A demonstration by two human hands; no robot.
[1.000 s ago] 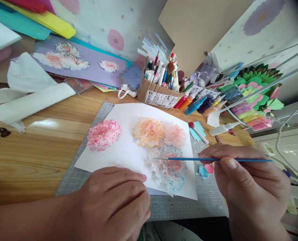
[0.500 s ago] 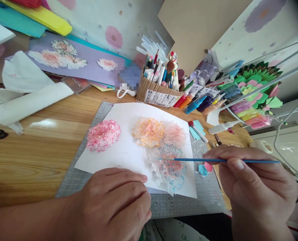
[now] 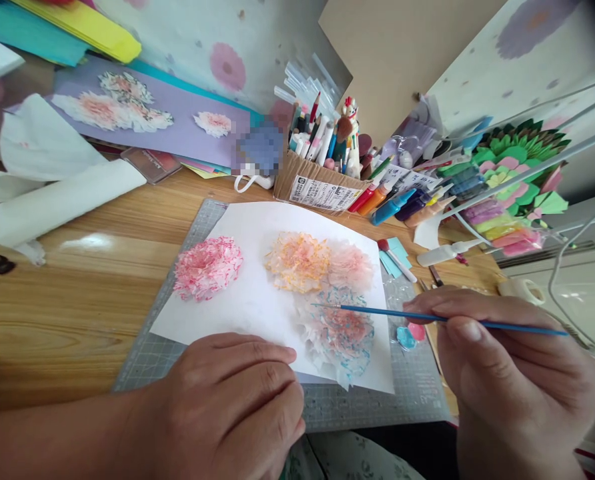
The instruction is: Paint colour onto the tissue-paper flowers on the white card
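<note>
My right hand (image 3: 512,373) pinches a thin blue paintbrush (image 3: 387,313) between thumb and fingers. The brush tip reaches left over a ruffled tissue flower with blue edges (image 3: 338,335). That flower lies on a white sheet (image 3: 257,307) with a pink flower (image 3: 207,267), an orange-tinted flower (image 3: 297,261) and a pale pink flower (image 3: 350,267). My left hand (image 3: 232,400) rests palm down on the sheet's near edge, fingers together and curled, holding nothing. Small blobs of blue and pink paint (image 3: 410,335) sit just left of my right fingers.
A grey cutting mat (image 3: 177,333) lies under the sheet on the wooden desk (image 3: 77,293). Behind stand a cardboard box of pens (image 3: 322,180), paint bottles (image 3: 397,203), a glue bottle (image 3: 442,253), rolled white paper (image 3: 57,203) and a purple card with flowers (image 3: 152,120).
The brush has tilted, its tip rising slightly toward the top edge of the blue-edged flower. My right hand has drifted a little right. The left hand has stayed put.
</note>
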